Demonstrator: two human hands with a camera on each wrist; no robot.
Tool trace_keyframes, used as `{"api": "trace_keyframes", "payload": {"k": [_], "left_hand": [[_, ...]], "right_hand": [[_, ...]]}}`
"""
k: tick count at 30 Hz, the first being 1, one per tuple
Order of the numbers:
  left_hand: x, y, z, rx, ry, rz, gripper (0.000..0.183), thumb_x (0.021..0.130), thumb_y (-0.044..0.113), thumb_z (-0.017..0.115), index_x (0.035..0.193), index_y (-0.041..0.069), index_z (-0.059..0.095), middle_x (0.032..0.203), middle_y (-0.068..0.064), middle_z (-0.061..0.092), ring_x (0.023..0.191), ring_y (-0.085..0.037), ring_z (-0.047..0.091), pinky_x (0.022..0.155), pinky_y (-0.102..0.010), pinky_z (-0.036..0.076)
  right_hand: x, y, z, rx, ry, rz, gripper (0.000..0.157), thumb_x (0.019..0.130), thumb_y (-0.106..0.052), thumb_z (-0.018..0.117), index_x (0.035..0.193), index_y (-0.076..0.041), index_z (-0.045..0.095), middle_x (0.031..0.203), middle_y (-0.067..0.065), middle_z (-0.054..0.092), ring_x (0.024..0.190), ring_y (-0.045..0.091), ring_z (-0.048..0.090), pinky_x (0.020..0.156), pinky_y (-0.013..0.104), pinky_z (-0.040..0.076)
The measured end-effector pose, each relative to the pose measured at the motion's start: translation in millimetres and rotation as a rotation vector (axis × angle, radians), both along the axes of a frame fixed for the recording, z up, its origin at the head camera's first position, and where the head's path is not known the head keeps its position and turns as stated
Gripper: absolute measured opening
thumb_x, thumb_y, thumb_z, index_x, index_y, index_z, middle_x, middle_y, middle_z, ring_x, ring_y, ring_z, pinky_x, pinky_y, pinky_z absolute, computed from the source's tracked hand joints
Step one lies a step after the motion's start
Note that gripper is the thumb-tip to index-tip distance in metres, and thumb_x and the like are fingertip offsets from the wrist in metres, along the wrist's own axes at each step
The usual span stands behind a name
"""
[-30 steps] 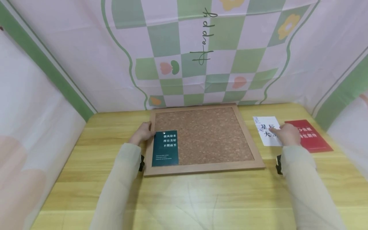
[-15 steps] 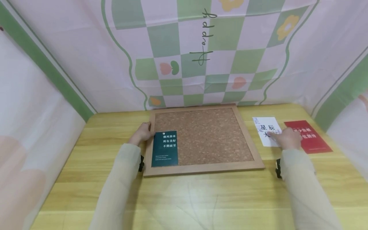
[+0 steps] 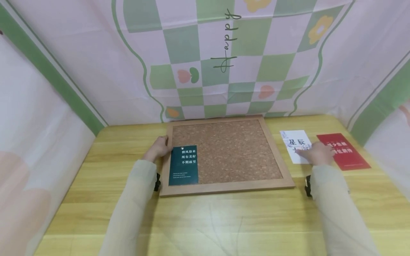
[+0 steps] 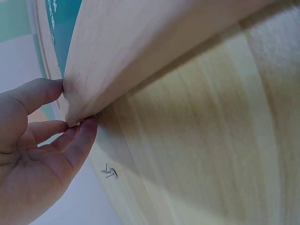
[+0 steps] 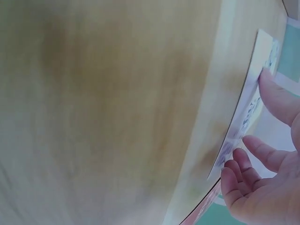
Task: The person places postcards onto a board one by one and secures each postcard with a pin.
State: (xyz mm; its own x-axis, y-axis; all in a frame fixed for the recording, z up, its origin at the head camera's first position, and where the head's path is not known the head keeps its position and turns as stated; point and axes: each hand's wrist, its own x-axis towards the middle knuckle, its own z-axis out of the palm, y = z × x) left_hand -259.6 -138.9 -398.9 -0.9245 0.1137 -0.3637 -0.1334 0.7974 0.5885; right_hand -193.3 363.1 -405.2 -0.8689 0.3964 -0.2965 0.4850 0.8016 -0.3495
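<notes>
A framed corkboard (image 3: pixel 230 153) lies on the table, a dark green card with white lettering (image 3: pixel 184 165) at its lower left. My left hand (image 3: pixel 157 148) grips the board's left wooden edge. In the left wrist view, the thumb (image 4: pixel 44 91) is on top of the frame and the fingertips (image 4: pixel 89 124) reach its underside. To the right of the board, my right hand (image 3: pixel 317 153) touches a white card with black characters (image 3: pixel 293 140). Its thumb (image 5: pixel 276 96) presses on the card's face, and the other fingers, slightly bent, are near the card's near end.
A red card with white lettering (image 3: pixel 350 153) lies just right of the white card. On the wooden table (image 3: pixel 211 224), a couple of metal pins (image 4: pixel 109 172) sit beside the board near my left hand. A checkered cloth (image 3: pixel 246 71) hangs right behind the board.
My right hand has shifted left from its spot by the red card, and the white card has slid slightly left. The left hand and corkboard stay in place.
</notes>
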Motion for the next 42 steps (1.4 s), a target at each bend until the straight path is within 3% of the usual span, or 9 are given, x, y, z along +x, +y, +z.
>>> {"api": "trace_keyframes", "payload": {"k": [7,18,27,34,42], "left_hand": [[0.6,-0.1,0.7,-0.01,0.002,-0.008,0.061,0.1,0.013,0.045,0.15,-0.005,0.015,0.156,-0.026,0.019,0.144,-0.038,0.023,0.118,-0.048,0.026],[0.9,0.1,-0.2,0.021,-0.011,0.006,0.061,0.1,0.013,0.044,0.151,-0.002,0.013,0.157,-0.023,0.018,0.145,-0.037,0.022,0.118,-0.048,0.025],[-0.4,-0.6,-0.5,0.023,-0.015,0.005,0.061,0.1,0.013,0.044,0.151,-0.002,0.013,0.157,-0.024,0.019,0.145,-0.037,0.023,0.118,-0.048,0.026],[0.0,-0.8,0.7,-0.014,-0.009,-0.018,0.061,0.101,0.014,0.043,0.151,-0.002,0.014,0.157,-0.025,0.019,0.144,-0.038,0.023,0.117,-0.048,0.027],[-2.6,-1.3,-2.8,-0.028,-0.013,-0.011,0.06,0.1,0.014,0.043,0.151,-0.001,0.015,0.157,-0.024,0.019,0.145,-0.037,0.023,0.118,-0.048,0.027]], "right_hand": [[-3.6,-0.8,-3.8,0.015,-0.009,-0.021,0.094,0.087,-0.052,0.058,0.132,0.024,0.029,0.135,0.053,0.017,0.125,0.067,0.021,0.104,0.069,0.026],[-5.0,-4.8,-6.5,0.052,-0.013,-0.045,0.093,0.086,-0.047,0.06,0.13,0.028,0.027,0.128,0.05,0.03,0.119,0.06,0.03,0.103,0.063,0.029],[-4.8,-6.6,-3.2,0.049,-0.021,-0.035,0.105,0.085,-0.049,0.061,0.134,0.03,0.011,0.133,0.053,0.02,0.125,0.063,0.024,0.108,0.064,0.025],[-2.5,-7.7,-0.7,-0.054,0.015,-0.067,0.099,0.085,-0.044,0.065,0.14,0.02,0.015,0.139,0.053,0.008,0.129,0.068,0.012,0.105,0.071,0.02],[-4.6,-4.8,-7.6,-0.155,0.145,-0.092,0.095,0.083,-0.034,0.069,0.145,0.013,0.015,0.144,0.046,0.013,0.129,0.06,0.024,0.106,0.067,0.027]]}}
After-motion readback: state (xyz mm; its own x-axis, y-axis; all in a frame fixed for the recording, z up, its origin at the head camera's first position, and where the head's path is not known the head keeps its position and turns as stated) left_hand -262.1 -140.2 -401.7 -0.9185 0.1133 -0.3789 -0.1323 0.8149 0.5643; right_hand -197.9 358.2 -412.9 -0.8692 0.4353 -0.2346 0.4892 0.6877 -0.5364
